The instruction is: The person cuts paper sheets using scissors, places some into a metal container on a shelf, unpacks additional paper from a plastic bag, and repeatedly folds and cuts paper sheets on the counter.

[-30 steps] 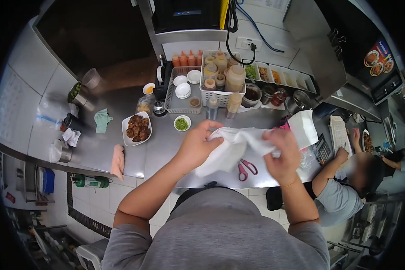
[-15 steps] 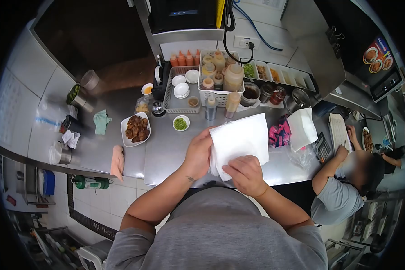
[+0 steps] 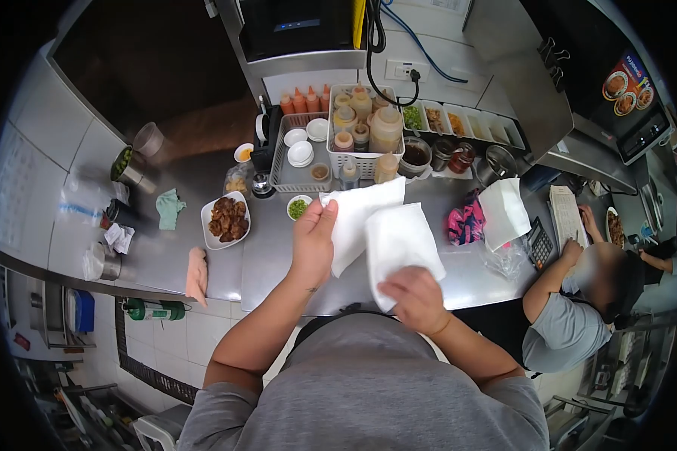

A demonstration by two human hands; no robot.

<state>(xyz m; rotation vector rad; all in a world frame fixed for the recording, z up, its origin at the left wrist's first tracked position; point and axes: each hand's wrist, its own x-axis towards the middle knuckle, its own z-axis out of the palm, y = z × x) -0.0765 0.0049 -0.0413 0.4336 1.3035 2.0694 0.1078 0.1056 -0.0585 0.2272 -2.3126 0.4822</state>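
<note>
White paper napkins point(image 3: 353, 218) are pinched at their left edge by my left hand point(image 3: 313, 239), thumb on top. Lower and to the right, my right hand point(image 3: 416, 299), slightly blurred, grips a second white napkin piece point(image 3: 402, 240), which overlaps the first in view. How many sheets each hand holds I cannot tell. Just past my left hand is a small bowl of chopped green onion point(image 3: 298, 208), partly covered by the napkins. Squeeze bottles point(image 3: 349, 174) stand beyond the napkins.
A square plate of browned meat point(image 3: 227, 220) sits to the left, near a green cloth point(image 3: 170, 208) and a pink cloth point(image 3: 196, 275). Sauce bottles fill a white basket point(image 3: 368, 161). At the right are more white paper point(image 3: 504, 213), a calculator point(image 3: 538, 244) and a person point(image 3: 568, 323) writing.
The single napkin stack has come apart into two pieces. My left hand has moved left and up with one; my right hand has shifted slightly down with the other.
</note>
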